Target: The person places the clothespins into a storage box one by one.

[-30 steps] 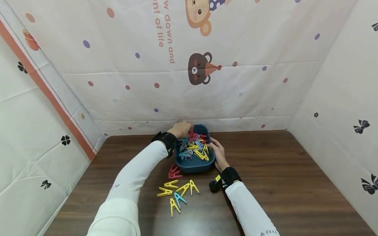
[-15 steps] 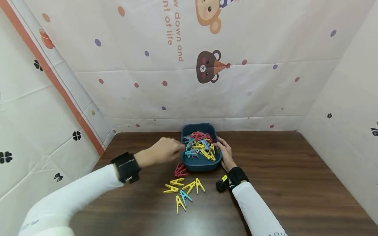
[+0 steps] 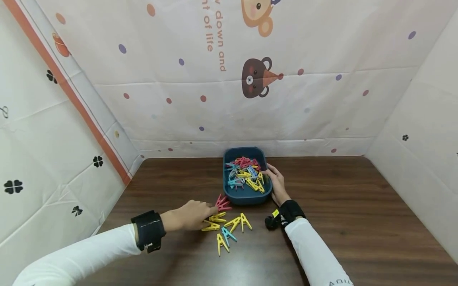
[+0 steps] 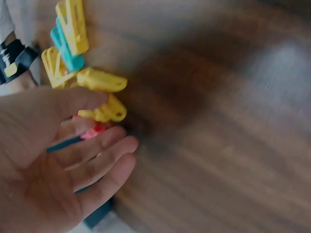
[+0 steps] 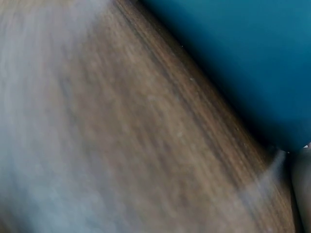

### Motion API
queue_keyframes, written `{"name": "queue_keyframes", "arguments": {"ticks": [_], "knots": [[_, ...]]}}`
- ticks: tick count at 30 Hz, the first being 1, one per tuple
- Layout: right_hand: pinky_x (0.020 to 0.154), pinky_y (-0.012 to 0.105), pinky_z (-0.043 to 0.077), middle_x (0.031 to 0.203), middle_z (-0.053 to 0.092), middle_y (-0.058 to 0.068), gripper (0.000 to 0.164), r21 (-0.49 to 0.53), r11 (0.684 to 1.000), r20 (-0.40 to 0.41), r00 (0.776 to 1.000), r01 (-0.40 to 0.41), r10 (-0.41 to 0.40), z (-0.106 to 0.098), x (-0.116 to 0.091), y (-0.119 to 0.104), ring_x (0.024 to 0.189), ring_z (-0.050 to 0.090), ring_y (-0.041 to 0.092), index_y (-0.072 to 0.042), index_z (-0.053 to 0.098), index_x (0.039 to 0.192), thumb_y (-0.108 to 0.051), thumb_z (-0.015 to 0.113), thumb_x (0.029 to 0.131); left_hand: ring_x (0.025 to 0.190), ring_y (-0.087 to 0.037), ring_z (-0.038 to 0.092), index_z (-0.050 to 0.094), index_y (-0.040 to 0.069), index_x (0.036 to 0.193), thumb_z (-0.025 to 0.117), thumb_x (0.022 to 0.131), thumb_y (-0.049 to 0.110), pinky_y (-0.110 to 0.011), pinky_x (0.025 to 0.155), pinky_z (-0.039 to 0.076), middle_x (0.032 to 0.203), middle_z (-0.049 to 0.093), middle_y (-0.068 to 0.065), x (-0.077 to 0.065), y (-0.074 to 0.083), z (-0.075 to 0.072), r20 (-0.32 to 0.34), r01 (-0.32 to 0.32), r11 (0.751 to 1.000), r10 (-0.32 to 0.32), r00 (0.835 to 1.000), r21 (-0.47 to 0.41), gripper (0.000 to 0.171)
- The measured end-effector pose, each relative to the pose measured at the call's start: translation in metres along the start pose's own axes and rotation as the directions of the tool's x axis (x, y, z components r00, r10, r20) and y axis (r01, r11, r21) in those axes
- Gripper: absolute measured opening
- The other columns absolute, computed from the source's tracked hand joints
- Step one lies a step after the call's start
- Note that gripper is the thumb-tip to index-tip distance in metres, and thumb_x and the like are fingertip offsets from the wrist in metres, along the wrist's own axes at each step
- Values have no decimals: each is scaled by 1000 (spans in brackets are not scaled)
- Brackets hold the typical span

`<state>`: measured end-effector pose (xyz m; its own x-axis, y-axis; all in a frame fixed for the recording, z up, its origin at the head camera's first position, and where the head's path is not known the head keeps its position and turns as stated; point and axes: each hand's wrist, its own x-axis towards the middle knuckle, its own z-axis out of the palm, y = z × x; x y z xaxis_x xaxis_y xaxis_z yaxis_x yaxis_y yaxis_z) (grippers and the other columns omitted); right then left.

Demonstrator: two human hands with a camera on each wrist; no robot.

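My left hand is low over the table at the left of some loose clothespins, its fingertips right at a yellow clothespin. In the left wrist view the fingers are loosely extended, and the thumb overlaps a yellow clothespin. Beside these lie red clothespins, a light blue clothespin and several more yellow ones. With its thumb at the rim and fingers along the outside, my right hand holds the right side of a dark blue plastic bin. Clothespins in mixed colours lie heaped inside it.
The brown wooden table runs back to a printed cloth wall, with the bin close to it. Cloth walls also rise at left and right. A small black device sits by the right wrist.
My left hand has left the far left side of the bin, swung out leftward and come down to the loose clothespins. My right hand stays on the bin. The head view has shifted slightly.
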<state>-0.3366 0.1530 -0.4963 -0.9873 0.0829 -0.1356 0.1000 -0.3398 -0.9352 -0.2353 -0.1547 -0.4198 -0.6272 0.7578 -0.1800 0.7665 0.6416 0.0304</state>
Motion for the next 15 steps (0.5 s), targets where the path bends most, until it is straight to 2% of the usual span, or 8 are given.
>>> {"name": "queue_keyframes", "arguments": {"ticks": [3, 7, 12, 15], "knots": [[84, 20, 53, 158, 44, 12, 54, 4, 1000, 3, 1000, 10, -10, 1, 0, 0, 128, 52, 23, -14, 44, 154, -12, 55, 101, 65, -8, 55, 65, 12, 114, 78, 90, 17, -20, 55, 47, 99, 73, -7, 0, 2, 3, -47, 16, 1000, -16, 999, -1, 28], [83, 19, 53, 157, 45, 12, 55, 7, 1000, 17, 1000, 20, -20, 3, 0, -1, 130, 52, 24, -14, 44, 154, -11, 55, 101, 69, -9, 58, 63, 12, 114, 81, 87, 14, -21, 60, 52, 101, 73, -8, 1, 4, 6, -78, 12, 1000, -14, 997, -27, 32], [83, 20, 53, 159, 42, 12, 55, 5, 1000, 31, 999, 24, -24, 0, -1, 0, 133, 50, 27, -14, 42, 156, -10, 53, 102, 71, -8, 57, 66, 13, 114, 76, 90, 6, -19, 64, 52, 109, 74, -9, 4, 5, 9, -64, -22, 994, 15, 998, -107, 27], [83, 20, 53, 159, 42, 12, 55, 3, 1000, 34, 999, 31, -31, -2, -1, 1, 135, 49, 29, -13, 42, 155, -11, 54, 102, 68, -5, 53, 68, 13, 108, 74, 92, 6, -17, 61, 48, 100, 74, -6, 4, 4, 10, -64, -28, 992, 20, 998, -121, 18]]}}
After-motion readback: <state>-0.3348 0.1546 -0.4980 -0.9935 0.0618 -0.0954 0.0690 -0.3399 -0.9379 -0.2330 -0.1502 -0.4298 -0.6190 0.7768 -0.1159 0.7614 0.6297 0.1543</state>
